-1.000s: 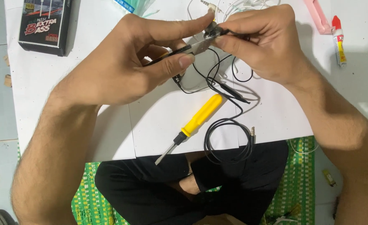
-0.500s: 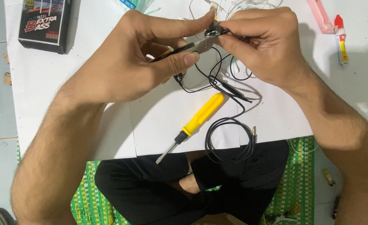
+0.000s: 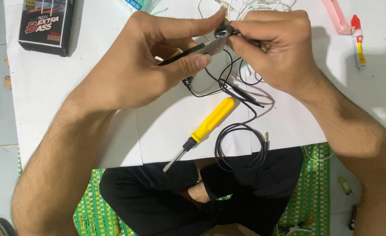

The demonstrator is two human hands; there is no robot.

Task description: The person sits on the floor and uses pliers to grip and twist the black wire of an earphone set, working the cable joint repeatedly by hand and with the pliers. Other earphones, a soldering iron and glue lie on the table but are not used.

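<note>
I see my left hand [image 3: 144,65] pinching a thin grey-bladed tool [image 3: 201,47] against a small dark earbud [image 3: 224,30] gripped by my right hand [image 3: 276,48], its black cable [image 3: 241,126] trailing down.

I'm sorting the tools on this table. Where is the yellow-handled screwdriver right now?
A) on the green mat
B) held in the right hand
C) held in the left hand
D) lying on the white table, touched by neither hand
D: the yellow-handled screwdriver lies on the white table below both hands, beside the black cable, untouched.
</note>
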